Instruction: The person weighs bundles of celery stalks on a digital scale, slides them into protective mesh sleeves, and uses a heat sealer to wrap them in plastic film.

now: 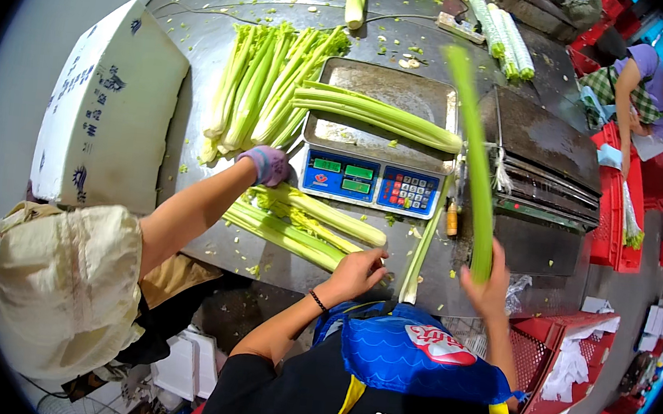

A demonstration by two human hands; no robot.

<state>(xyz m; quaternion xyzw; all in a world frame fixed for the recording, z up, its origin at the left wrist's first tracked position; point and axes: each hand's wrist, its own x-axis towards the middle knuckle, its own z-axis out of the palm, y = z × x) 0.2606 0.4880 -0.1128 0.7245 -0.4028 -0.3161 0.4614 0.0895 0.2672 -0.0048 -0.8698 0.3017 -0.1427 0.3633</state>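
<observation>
My right hand (486, 287) is closed around the lower end of a long green celery stalk (476, 157), which stands up in front of me, slightly blurred. My left hand (354, 276) is at the table's near edge, beside the cut ends of loose celery (297, 236); its fingers are apart and appear to hold nothing. Between my hands a thin celery stalk (423, 252) lies pointing toward me. A celery bunch (380, 116) rests across the pan of a digital scale (374, 183).
At left, a co-worker's gloved hand (266, 166) reaches beside a celery pile (267, 89). A white foam box (110, 106) stands behind that arm. A wooden-handled tool (452, 217) and a wrapping machine (544, 156) are right of the scale. Wrapped bunches (503, 40) lie far right.
</observation>
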